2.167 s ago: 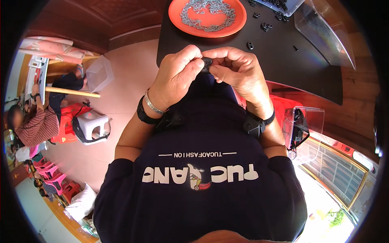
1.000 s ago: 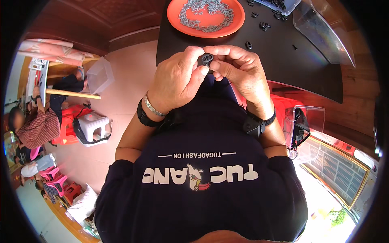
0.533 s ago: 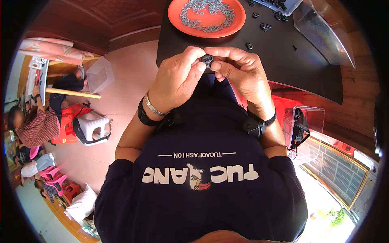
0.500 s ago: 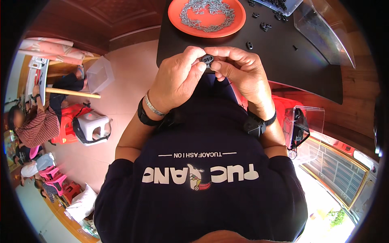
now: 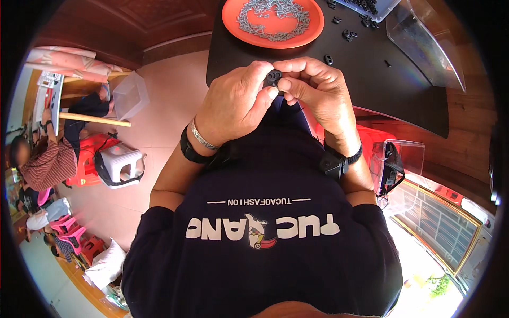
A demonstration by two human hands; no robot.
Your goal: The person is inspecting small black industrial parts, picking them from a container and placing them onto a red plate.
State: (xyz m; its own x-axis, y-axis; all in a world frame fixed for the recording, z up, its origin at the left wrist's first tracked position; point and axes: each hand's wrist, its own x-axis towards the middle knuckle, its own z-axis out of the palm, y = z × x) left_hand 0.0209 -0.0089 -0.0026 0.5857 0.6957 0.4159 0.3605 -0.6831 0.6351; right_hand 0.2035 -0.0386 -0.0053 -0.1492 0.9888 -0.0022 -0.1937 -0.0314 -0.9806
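Just past the table's near edge, a small black plastic cord lock [image 5: 274,76] with holes in its oval face is pinched between my two hands. My left hand [image 5: 233,100] grips its left side between thumb and forefinger. From the other side, the thumb and fingertips of my right hand [image 5: 317,95] close on it and hide part of it. Another black oval piece [image 5: 328,59] lies on the table close to my right fingers. Beyond my hands stands an orange plate [image 5: 231,33] with many small grey springs or pin-like pieces in it.
Loose black parts [image 5: 349,35] are scattered on the black table [image 5: 392,90]. A pale blue tray [image 5: 391,7] of black parts stands at the far right beside a clear plastic sheet [image 5: 424,42]. Off to the left, a person in a striped top [image 5: 53,164] sits by stools.
The cord lock has tilted slightly between my fingers, and my right thumb now covers more of its side. Both hands have shifted a little to the right.
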